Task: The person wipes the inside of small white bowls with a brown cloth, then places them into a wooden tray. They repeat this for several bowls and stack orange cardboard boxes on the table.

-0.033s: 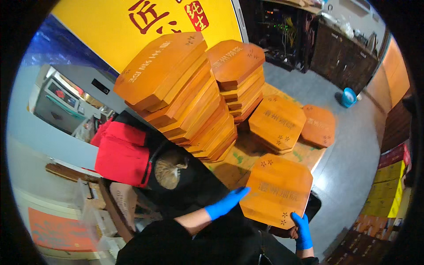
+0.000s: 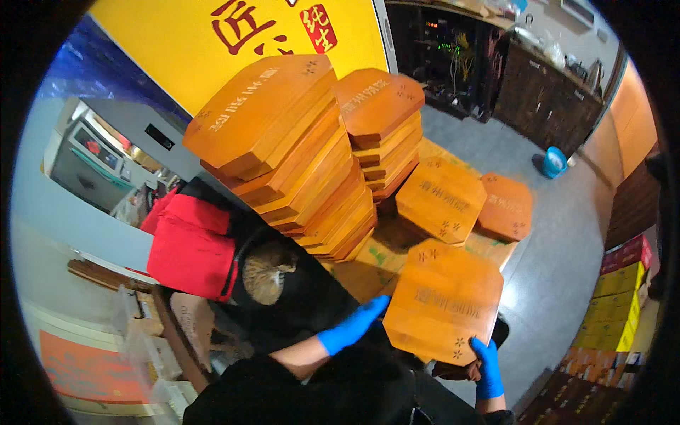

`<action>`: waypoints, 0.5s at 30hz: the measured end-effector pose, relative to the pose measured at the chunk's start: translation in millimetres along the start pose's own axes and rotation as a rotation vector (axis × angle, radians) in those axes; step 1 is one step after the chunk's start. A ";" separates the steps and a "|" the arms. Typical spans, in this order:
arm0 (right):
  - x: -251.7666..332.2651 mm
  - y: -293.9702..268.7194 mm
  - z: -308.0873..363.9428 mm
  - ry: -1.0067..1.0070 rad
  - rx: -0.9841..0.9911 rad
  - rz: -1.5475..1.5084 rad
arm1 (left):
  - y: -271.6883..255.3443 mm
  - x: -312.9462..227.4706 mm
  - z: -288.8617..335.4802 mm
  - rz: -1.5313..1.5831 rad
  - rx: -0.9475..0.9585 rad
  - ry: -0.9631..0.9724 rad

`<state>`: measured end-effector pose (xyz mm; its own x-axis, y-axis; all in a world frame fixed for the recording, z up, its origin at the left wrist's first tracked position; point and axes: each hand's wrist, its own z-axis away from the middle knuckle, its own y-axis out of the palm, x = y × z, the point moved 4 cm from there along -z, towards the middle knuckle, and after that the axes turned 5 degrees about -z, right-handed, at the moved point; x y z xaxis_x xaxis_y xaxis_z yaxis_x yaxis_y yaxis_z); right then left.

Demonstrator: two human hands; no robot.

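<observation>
An orange-brown wooden board (image 2: 445,304) with cut corners, dark lettering and small flower marks is held tilted in front of me. My right hand (image 2: 487,368), in a blue glove, grips its lower right corner, thumb on top and the other fingers mostly hidden. My left hand (image 2: 354,327), also blue-gloved, has its fingers stretched out at the board's left edge; whether they touch it I cannot tell. Beyond are a tall stack of similar boards (image 2: 265,117), a second stack (image 2: 379,106), a low pile (image 2: 440,200) and another board (image 2: 507,207) on a worn wooden table (image 2: 375,265).
A curled tabby cat (image 2: 265,275) lies on a black surface beside a red cloth item (image 2: 191,244). Behind the stacks stands a yellow panel (image 2: 177,42). A blue basin (image 2: 554,163) sits on the grey floor near a dark cabinet (image 2: 549,99). Yellow boxes (image 2: 615,304) are stacked at right.
My left hand has shifted slightly left, its fingertips drawing back from over the board's edge. The held board has turned a little, with my right hand still gripping it. The view has shifted slightly.
</observation>
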<state>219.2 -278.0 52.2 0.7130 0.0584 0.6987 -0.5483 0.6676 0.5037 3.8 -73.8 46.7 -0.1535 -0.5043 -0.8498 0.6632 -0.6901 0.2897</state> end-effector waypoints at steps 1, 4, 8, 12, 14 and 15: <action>26.6 16.8 -5.2 -0.042 -0.005 0.018 | -11.7 -15.7 6.6 0.067 -0.064 -0.038; 102.2 79.0 -35.5 -0.158 0.175 -0.136 | -50.9 -60.9 40.6 0.070 -0.162 0.294; 187.0 171.2 -117.0 -0.249 0.337 -0.229 | -100.1 -58.5 85.4 0.153 -0.436 0.298; 231.0 258.9 -197.1 -0.326 0.353 -0.065 | -124.1 -30.8 114.9 0.288 -0.578 0.308; 230.6 292.2 -228.5 -0.326 0.164 0.088 | -132.0 -17.7 121.9 0.344 -0.618 0.300; 225.5 311.2 -239.8 -0.231 0.237 0.048 | -135.6 -11.3 125.6 0.373 -0.649 0.285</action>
<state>314.2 120.9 244.6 0.5806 -0.1026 0.8077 -0.6847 0.4752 0.5526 -176.4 -39.8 72.4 0.2974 -0.4294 -0.8527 0.9411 -0.0184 0.3375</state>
